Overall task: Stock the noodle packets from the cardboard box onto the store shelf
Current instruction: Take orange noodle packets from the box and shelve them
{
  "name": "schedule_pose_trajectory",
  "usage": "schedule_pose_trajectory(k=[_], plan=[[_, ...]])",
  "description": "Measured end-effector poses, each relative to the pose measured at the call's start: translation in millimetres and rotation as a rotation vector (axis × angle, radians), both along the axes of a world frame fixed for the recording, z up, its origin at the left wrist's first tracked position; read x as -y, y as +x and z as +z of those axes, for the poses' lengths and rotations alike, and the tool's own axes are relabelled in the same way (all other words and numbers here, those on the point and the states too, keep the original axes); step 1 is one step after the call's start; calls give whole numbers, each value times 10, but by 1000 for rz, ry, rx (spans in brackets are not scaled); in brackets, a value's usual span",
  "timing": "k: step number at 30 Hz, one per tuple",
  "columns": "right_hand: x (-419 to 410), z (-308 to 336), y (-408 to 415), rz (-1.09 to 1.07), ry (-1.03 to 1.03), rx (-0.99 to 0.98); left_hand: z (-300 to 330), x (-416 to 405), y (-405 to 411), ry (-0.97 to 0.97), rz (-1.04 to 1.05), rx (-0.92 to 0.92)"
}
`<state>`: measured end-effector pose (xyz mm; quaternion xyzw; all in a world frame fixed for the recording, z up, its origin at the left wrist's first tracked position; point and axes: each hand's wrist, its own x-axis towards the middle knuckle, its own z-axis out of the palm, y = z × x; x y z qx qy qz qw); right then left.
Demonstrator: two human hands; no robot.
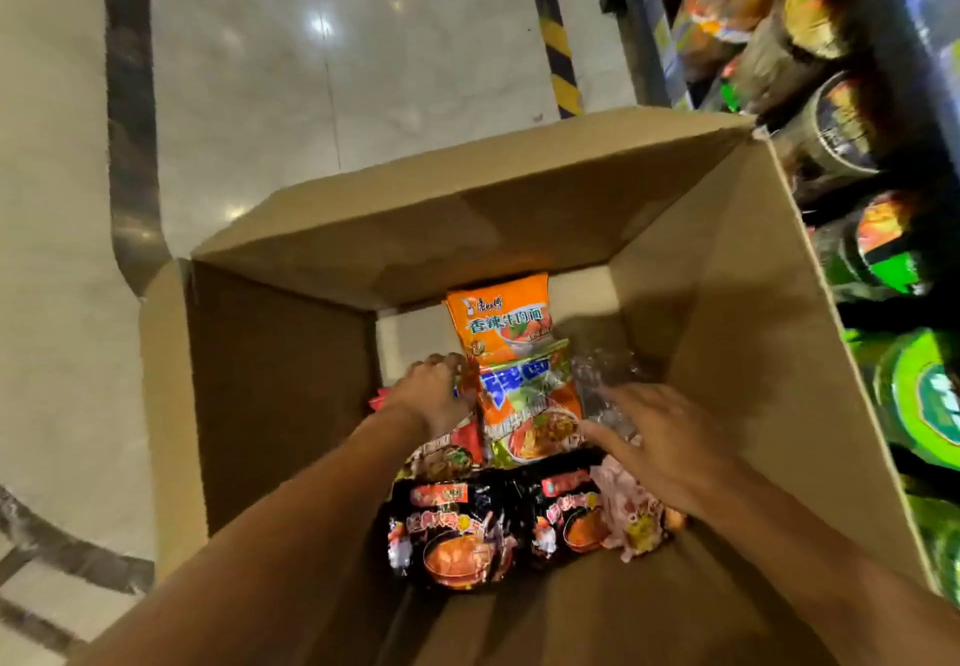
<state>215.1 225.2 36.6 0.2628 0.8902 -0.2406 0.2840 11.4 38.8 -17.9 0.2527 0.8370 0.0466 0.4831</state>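
Observation:
Both my arms reach down into an open cardboard box [270,385]. Several noodle packets lie at its bottom: an orange packet [498,322] at the far end, an orange and green packet [530,405] in the middle, and two black packets [457,530] nearest me. My left hand [434,395] grips the left edge of the orange and green packet, fingers curled over it. My right hand [660,437] lies with spread fingers over a crinkled clear plastic wrap [602,385] at that packet's right side. The store shelf [852,156] runs along the right, filled with noodle cups.
The box stands on a glossy pale tile floor [322,68] with a dark stripe on the left. A yellow and black striped strip [556,26] marks the shelf base. A pinkish packet [634,515] lies under my right wrist. Green and black cups crowd the shelf edge beside the box.

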Motion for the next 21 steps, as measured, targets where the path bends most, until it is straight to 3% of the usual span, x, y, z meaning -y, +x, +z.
schedule_pose_trajectory(k=[4,6,13,21], plan=[[-60,-632,42,19,-12,-5,-694,-326,19,166,655,177],[-81,-843,45,26,-19,-9,-961,-481,-5,205,862,224],[-81,-1140,26,-65,-80,-29,-1435,-733,64,160,1163,94],[-161,-1105,-145,-156,-139,-16,-1410,-956,114,256,1080,186]])
